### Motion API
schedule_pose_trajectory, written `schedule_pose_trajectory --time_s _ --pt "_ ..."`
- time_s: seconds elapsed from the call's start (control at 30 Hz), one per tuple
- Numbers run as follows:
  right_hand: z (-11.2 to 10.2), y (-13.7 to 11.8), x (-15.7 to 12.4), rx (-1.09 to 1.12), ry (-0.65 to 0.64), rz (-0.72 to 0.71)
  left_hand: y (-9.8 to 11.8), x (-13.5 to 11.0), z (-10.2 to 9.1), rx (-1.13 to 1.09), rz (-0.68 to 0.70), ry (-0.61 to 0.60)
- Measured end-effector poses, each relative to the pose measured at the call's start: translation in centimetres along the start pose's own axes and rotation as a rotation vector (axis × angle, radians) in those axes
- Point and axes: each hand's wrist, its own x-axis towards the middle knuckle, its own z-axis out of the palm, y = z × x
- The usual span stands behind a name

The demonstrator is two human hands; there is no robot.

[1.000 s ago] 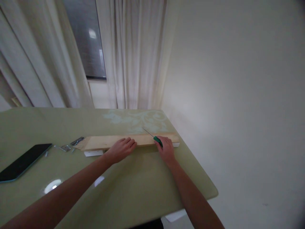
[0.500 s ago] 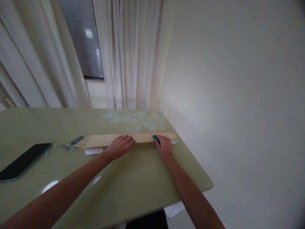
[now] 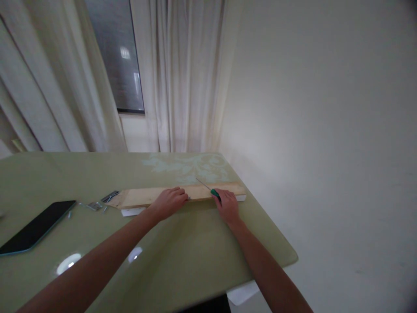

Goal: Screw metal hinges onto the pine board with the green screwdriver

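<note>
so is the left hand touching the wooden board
Touching. The head view shows the left hand lying palm down on the wooden board, fingers across its top face, no gap. The right hand grips a green screwdriver.

My left arm reaches bare and nearly straight from seven o'clock toward one. My left hand lies palm down, fingers flat and together. My right arm runs from five o'clock toward eleven. My right hand is curled in a closed grip, knuckles up, at three o'clock of the left.
</note>
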Motion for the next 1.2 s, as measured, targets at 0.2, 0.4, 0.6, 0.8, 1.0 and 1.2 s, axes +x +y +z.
schedule_pose_trajectory --time_s 0.2,0.4,0.6,0.8,1.0,1.2 --pt "0.0 -0.2 0.0 -0.024 -0.011 0.018 -0.2 0.4 -0.4 -0.06 -0.08 -0.02" --pt "-0.3 -0.4 0.1 -0.018 -0.014 0.032 -0.3 0.5 -1.0 -0.138 -0.099 0.01" --pt "-0.6 -0.7 0.0 0.046 0.035 0.038 -0.1 -1.2 0.3 -0.201 -0.166 0.146" --pt "-1.8 -0.7 0.0 0.125 0.136 0.052 0.9 -3.7 4.1 -0.225 -0.225 0.491" --pt "-3.3 -1.6 0.5 0.223 0.291 0.089 2.0 -4.0 4.6 -0.221 -0.25 0.575" --pt "-5.4 -5.0 7.5 0.328 0.329 0.086 2.2 -4.1 4.3 -0.219 -0.21 0.647"
